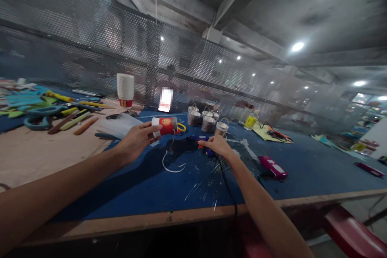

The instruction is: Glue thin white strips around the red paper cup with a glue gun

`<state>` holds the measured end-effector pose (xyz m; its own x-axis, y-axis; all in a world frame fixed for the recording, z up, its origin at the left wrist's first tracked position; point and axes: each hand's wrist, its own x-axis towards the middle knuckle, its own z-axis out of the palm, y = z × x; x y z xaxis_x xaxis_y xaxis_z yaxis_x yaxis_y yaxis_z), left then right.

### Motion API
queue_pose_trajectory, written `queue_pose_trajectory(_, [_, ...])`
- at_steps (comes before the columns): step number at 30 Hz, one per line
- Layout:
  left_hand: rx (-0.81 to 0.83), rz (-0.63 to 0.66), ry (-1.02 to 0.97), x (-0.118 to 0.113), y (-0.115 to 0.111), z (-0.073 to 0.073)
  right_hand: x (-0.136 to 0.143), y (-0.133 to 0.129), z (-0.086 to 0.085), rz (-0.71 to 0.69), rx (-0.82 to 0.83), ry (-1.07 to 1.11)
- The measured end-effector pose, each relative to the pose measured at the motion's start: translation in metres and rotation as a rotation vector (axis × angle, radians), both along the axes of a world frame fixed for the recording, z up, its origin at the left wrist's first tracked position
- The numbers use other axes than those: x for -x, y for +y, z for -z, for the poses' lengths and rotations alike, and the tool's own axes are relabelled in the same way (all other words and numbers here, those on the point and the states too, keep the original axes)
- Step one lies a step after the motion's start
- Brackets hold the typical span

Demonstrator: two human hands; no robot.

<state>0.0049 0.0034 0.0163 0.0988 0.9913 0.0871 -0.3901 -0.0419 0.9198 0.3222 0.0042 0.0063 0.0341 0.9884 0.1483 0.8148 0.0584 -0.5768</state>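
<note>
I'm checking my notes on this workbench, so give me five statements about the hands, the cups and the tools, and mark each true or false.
1. The left hand holds a red and white paper cup tipped on its side. True.
2. The right hand touches nothing. False: it grips the blue glue gun.
3. The stack of paper cups stands to the left of the lit screen. True.
4. The magenta tool lies between the two hands. False: it lies to the right of the right hand.
5. The jar with the yellow label is lying down. False: it stands upright.
</note>
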Motion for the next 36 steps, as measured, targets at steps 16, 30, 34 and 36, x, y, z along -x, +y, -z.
queue_pose_trajectory(16, [-0.019, 0.043, -0.044, -0.002, -0.003, -0.002, 0.030, -0.022, -0.008, 0.079, -0.330, -0.118])
queue_pose_trajectory(30, [-0.044, 0.068, -0.051, -0.001, 0.001, 0.002, 0.101, -0.026, -0.005, -0.364, 0.030, 0.683])
queue_pose_trajectory(34, [-0.040, 0.067, 0.023, -0.002, 0.002, 0.006, 0.096, -0.032, -0.011, -0.316, -0.130, 0.550])
queue_pose_trajectory(36, [-0.048, 0.070, 0.062, -0.002, 0.001, 0.007, 0.094, -0.035, -0.014, -0.303, -0.219, 0.469])
